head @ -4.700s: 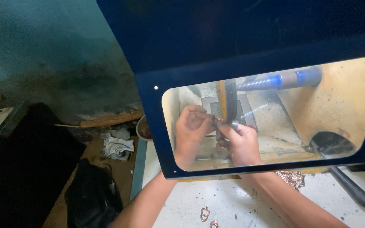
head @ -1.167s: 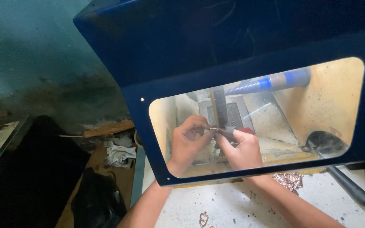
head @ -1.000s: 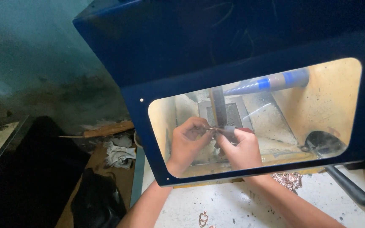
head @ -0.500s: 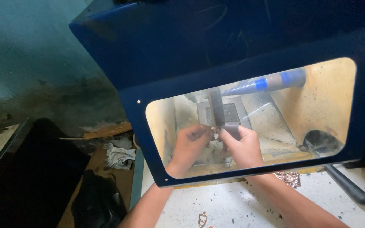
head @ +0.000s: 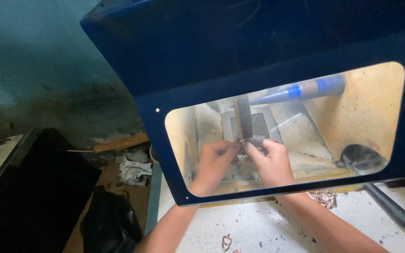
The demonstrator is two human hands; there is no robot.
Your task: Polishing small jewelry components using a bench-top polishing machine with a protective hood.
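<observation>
Both my hands reach under a blue hood (head: 258,42) with a clear window and work inside it. My left hand (head: 214,164) and my right hand (head: 270,159) pinch a small metal piece (head: 243,140) together and press it against the rim of a thin spinning wheel (head: 243,117). The fingertips of my right hand wear dark covers. A blue and grey tapered spindle (head: 301,90) runs from the wheel to the right. Small as it is, the piece sits mostly hidden between my fingers.
A white speckled bench (head: 258,229) lies below the hood, with small copper-coloured jewellery pieces (head: 227,241) and a pile of them (head: 323,197) on it. A black handle (head: 390,208) lies at right. Crumpled rags (head: 132,168) and a black bag (head: 111,225) lie at left.
My head has shifted, so the hood sits further right and higher in view. My hands stayed at the wheel, moving slightly up against its rim.
</observation>
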